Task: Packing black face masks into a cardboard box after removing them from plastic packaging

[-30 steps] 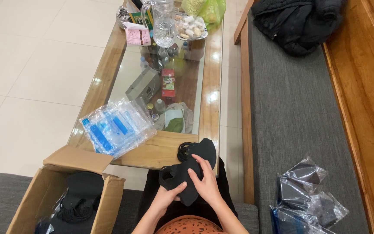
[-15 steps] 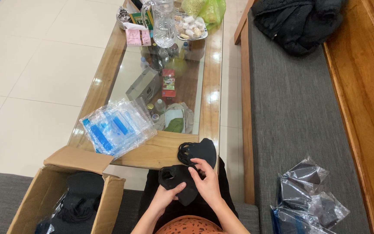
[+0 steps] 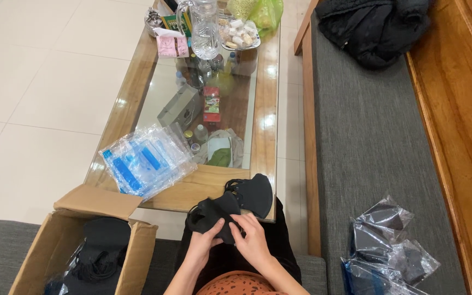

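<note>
Fingers [image 3: 220, 226] of both hands pinch a black mask [image 3: 214, 216] over the lap, its long axis running left-right, with a second mask [image 3: 258, 192] just beyond on the desk [image 3: 203, 188] edge.

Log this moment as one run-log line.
left hand: holds black mask | right hand: pinches same mask | second mask: table edge

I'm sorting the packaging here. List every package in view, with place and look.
Clear bags with blue strips: fanned stack, table's near left corner.
Cardboard box: open, brown, at left, holding black items.
Filled clear bags: crumpled, on grey cushion at right.
Pink packet: small, far table end.
Red carton: under glass.
</note>
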